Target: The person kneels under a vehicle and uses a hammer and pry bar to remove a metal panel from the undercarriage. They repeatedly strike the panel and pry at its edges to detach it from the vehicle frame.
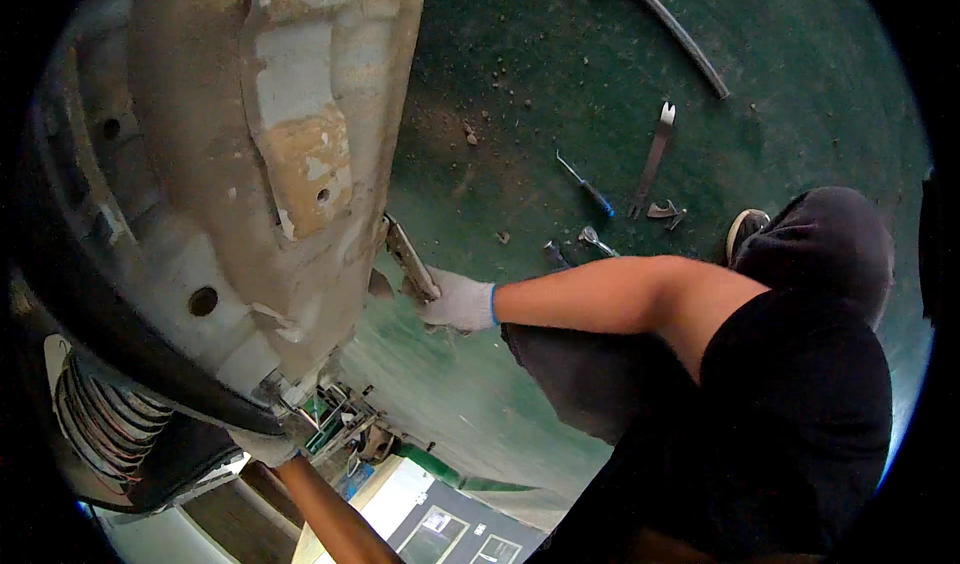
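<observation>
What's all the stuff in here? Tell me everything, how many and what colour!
Big worn panel: 1, tan and grey, left
Black strip: 1, black, curving along the panel
Ribbed thing: 1, dark, lower left
Floor: 1, green, right
Hose: 1, grey, top
Forked bar: 1, brown, pale tip, floor
Hooked tool: 1, blue handle, beside the bar
Metal bits: a few, greyish-brown, below the bar
Dirt crumbs: many, brown, floor
Background clutter: too jumbled to count
Metal tool: 1, greyish, panel's edge
Shoe: 1, dark, pale sole, right
Right hand: 1, pale glove, gripping the metal tool
Left hand: 1, pale glove, by the strip's lower end
</observation>
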A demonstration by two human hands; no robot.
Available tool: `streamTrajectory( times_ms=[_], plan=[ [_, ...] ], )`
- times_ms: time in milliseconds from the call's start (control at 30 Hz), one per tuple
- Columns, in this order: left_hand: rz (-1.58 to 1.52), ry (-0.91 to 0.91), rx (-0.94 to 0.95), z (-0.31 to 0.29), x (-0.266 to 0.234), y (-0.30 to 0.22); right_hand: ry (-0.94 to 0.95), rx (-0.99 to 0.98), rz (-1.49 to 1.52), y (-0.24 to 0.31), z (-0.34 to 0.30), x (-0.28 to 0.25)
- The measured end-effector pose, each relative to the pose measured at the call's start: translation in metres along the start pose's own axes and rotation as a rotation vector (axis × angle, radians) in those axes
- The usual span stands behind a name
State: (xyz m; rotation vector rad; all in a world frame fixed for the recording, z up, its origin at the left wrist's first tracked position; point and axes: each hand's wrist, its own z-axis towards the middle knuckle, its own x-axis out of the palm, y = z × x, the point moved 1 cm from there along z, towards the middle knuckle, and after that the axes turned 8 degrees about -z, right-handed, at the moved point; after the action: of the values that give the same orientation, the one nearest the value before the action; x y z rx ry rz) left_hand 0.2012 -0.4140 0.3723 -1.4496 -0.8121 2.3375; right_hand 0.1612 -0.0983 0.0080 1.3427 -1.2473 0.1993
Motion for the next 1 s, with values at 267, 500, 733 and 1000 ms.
streamTrajectory(
  times_ms=[267,500,733,1000],
  plan=[
    [0.718,0.208,0.494,-0.006,0.030,-0.021,0.430,0.199,0.173,0.025,-0.013,-0.073],
    [0.685,0.228,0.257,-0.018,-0.006,-0.012,0.368,0.207,0.154,0.049,-0.031,-0.074],
    [0.283,0.259,0.264,0.009,-0.035,0.025,0.008,-0.114,-0.034,-0.028,0.027,0.000],
    [0.051,-0.162,-0.101,-0.017,0.017,-0.005,0.543,0.424,0.325,0.078,-0.028,-0.112]
  ],
)
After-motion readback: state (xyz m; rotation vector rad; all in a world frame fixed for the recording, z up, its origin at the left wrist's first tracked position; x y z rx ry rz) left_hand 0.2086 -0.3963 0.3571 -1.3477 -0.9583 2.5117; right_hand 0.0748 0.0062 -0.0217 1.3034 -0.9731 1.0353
